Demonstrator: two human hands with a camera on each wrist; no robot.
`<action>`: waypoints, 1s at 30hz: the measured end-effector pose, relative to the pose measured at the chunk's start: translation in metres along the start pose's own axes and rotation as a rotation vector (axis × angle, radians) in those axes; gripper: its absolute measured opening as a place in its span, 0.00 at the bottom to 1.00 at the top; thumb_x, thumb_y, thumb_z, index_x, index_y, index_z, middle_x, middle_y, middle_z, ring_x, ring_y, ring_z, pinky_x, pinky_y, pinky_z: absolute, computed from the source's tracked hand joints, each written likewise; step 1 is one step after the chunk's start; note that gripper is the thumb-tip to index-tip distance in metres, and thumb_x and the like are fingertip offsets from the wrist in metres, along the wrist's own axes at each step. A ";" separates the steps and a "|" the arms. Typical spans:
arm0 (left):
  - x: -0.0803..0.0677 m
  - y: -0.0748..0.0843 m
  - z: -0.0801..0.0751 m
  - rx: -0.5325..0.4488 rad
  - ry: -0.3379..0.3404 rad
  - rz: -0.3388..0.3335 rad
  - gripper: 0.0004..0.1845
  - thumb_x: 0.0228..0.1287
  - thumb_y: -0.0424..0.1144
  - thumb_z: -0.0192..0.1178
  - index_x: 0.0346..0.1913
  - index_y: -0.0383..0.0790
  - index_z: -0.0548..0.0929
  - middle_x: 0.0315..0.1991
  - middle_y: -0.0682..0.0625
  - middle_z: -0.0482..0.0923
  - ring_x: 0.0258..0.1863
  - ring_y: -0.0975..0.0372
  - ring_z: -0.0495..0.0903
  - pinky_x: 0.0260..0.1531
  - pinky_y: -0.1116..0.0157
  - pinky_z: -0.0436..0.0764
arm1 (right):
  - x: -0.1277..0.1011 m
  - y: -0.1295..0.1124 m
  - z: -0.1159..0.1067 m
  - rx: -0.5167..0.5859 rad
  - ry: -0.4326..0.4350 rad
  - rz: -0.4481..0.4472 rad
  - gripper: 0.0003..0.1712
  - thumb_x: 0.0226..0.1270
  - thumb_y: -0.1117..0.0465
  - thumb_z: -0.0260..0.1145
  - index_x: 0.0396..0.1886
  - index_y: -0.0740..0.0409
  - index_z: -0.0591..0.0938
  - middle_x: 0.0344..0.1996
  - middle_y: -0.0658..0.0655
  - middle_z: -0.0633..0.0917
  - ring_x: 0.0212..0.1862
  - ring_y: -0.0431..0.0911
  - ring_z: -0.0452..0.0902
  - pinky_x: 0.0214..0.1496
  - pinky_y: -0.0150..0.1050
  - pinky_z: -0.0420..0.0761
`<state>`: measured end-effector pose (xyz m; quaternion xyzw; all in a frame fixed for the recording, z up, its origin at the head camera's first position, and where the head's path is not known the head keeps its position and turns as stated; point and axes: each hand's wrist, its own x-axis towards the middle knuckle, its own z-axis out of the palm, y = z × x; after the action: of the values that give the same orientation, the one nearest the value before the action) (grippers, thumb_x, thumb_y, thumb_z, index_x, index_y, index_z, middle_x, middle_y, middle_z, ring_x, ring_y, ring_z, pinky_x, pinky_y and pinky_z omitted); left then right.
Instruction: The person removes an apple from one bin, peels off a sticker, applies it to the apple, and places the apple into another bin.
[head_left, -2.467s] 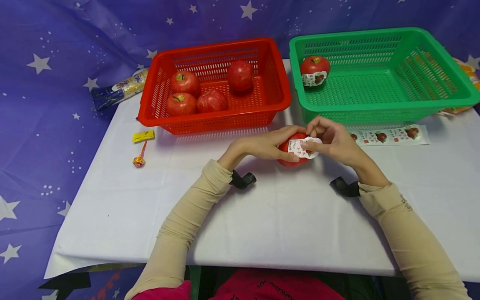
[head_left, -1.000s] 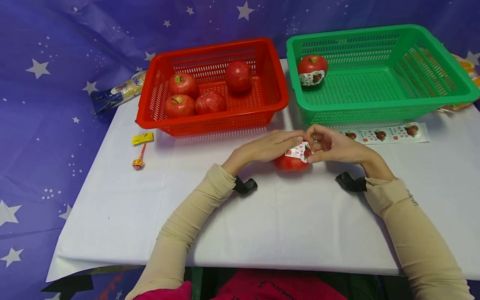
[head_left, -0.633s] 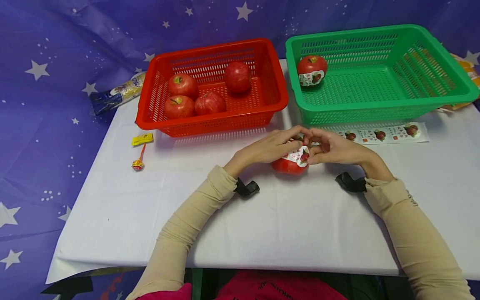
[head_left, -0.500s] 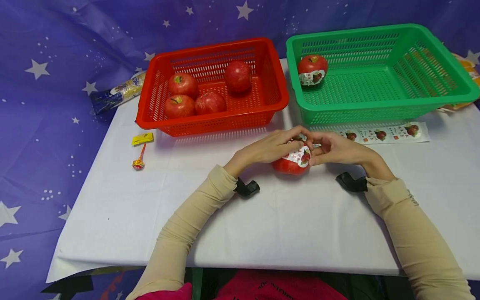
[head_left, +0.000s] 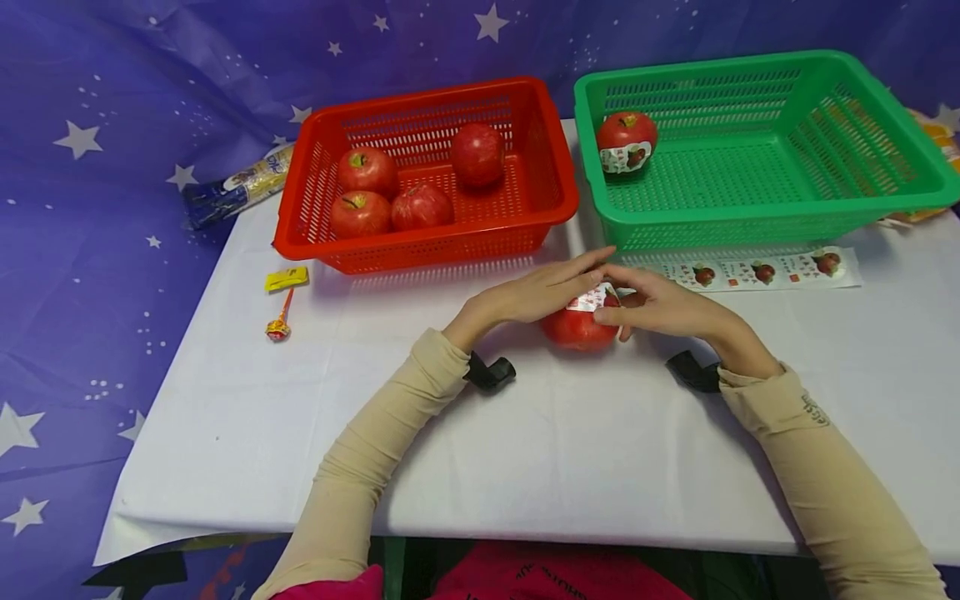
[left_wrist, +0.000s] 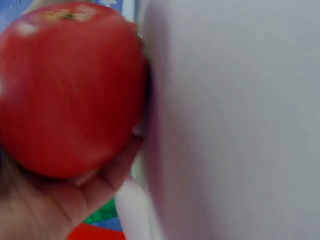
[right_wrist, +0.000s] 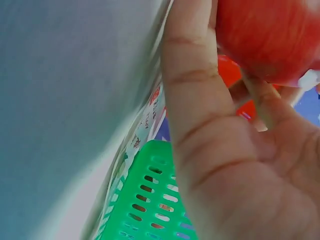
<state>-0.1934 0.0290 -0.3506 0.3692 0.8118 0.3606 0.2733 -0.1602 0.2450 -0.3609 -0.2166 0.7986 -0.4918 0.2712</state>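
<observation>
A red apple (head_left: 579, 332) sits on the white tablecloth between the two hands, with a white printed sticker (head_left: 588, 300) across its upper side. My left hand (head_left: 517, 297) holds it from the left, fingers over the far top; the left wrist view shows the fingers (left_wrist: 107, 180) curved along the apple's side. From the right, my right hand (head_left: 667, 308) grips the apple, thumb on the sticker's right part and fingers around the far right side. A small pale end of the sticker sticks out between the right thumb and index finger.
Behind the hands stand a red basket (head_left: 442, 242) with several apples and a green basket (head_left: 757, 218) with one stickered apple (head_left: 628, 137). A sticker strip (head_left: 757, 271) lies before the green one. At left are a lollipop (head_left: 278, 327), a yellow packet (head_left: 287, 278) and a long wrapped package (head_left: 238, 185).
The apple has shifted slightly left and nearer the body. My right hand has gone from pinching the sticker's end to laying its thumb over it. The left fingers have moved over the apple's top.
</observation>
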 end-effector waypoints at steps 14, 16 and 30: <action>-0.005 0.053 -0.056 0.236 -0.022 0.137 0.26 0.70 0.37 0.51 0.69 0.40 0.66 0.66 0.50 0.71 0.57 0.64 0.76 0.59 0.71 0.70 | 0.004 -0.023 0.018 -0.341 -0.075 -0.257 0.38 0.46 0.49 0.79 0.55 0.51 0.71 0.50 0.47 0.77 0.52 0.39 0.74 0.53 0.34 0.75; 0.009 0.065 -0.067 0.376 0.102 0.110 0.27 0.71 0.42 0.52 0.70 0.42 0.65 0.68 0.51 0.67 0.62 0.64 0.72 0.62 0.71 0.67 | -0.003 -0.035 0.012 -0.433 -0.079 -0.316 0.42 0.46 0.47 0.79 0.62 0.49 0.70 0.56 0.47 0.77 0.55 0.39 0.73 0.54 0.39 0.76; 0.066 0.054 -0.084 0.479 0.099 -0.406 0.73 0.44 0.76 0.60 0.74 0.34 0.27 0.76 0.42 0.18 0.76 0.57 0.24 0.74 0.68 0.42 | 0.012 -0.092 -0.165 -0.823 0.416 0.084 0.54 0.52 0.57 0.74 0.74 0.59 0.53 0.64 0.73 0.66 0.57 0.65 0.66 0.54 0.53 0.73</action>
<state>-0.2693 0.0743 -0.2696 0.2352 0.9431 0.1148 0.2051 -0.2688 0.3088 -0.2199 -0.1703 0.9729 -0.1556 0.0165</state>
